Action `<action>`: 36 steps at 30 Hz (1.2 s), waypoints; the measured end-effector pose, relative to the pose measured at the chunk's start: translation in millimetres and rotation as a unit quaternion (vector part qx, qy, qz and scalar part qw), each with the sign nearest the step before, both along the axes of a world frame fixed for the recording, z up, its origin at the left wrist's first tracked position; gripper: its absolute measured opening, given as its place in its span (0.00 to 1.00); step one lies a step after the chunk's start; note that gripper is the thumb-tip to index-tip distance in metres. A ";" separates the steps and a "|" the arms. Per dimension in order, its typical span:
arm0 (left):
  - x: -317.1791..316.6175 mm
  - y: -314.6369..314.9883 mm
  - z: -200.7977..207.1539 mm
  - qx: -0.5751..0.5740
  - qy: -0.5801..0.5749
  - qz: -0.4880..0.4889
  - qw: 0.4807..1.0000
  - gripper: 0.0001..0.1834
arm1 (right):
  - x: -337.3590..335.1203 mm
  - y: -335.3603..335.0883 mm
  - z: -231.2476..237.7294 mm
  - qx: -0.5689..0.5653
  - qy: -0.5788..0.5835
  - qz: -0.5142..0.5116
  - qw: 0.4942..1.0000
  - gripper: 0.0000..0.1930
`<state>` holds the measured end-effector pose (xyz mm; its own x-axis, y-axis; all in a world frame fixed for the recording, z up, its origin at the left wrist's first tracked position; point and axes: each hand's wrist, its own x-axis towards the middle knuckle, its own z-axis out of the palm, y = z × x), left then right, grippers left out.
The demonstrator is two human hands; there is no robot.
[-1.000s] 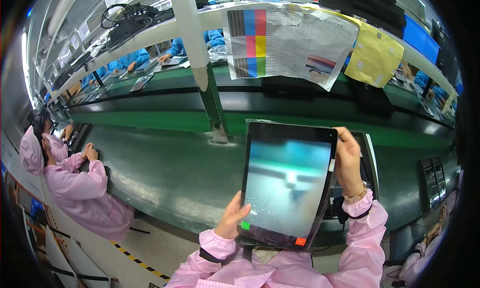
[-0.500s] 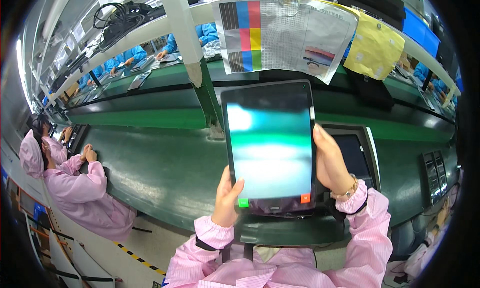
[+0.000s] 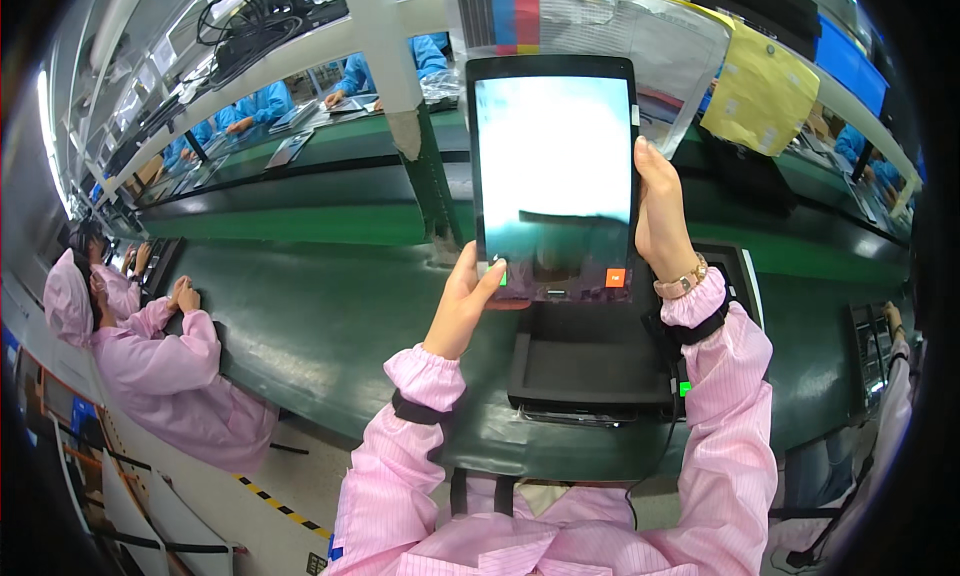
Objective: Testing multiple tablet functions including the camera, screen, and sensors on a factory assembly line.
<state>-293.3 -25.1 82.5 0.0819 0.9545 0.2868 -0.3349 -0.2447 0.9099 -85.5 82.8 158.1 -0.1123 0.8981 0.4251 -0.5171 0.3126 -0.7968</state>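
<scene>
Held upright between both hands is a black-framed tablet [image 3: 555, 166], its screen lit mostly white with a green square and an orange square at its lower corners. My left hand [image 3: 464, 301] grips the lower left corner, with the thumb over the green square. My right hand [image 3: 664, 211] clasps the right edge, fingers behind. Below the tablet, a black tray [image 3: 590, 361] sits on the green bench [image 3: 330, 306]. Partly behind my right forearm is another dark flat device or tray [image 3: 738, 276] with a pale edge.
Co-workers in pink [image 3: 165, 366] sit at the left; a pink sleeve [image 3: 885, 426] shows at the far right beside a black tray [image 3: 868, 351]. A white post [image 3: 380, 46] rises from the bench. Printed sheets [image 3: 600, 36] and a yellow sheet [image 3: 762, 86] hang ahead. People in blue work beyond.
Both hands have raised the tablet, uncovering the black tray beneath. Its screen has turned from blurred green and white bands to mostly white. My left thumb has moved onto the green square.
</scene>
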 end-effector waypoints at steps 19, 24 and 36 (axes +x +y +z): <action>-5.7 17.2 -1.5 0.003 0.039 0.047 0.998 0.24 | -3.0 31.4 -10.3 0.002 0.040 0.038 0.998 0.15; -4.4 9.1 6.0 0.011 0.034 0.015 0.999 0.25 | -0.5 21.5 -7.1 -0.004 0.047 0.008 0.999 0.15; 15.0 4.6 34.8 0.074 0.046 0.185 0.979 0.13 | 24.2 -47.7 -28.8 -0.022 -0.036 0.021 0.999 0.12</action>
<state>-278.4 -20.5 117.2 -0.2290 0.8721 0.4324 -0.1166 -0.4656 0.8773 -61.3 35.1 129.3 -0.1796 0.9099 0.3739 -0.4695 0.2547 -0.8454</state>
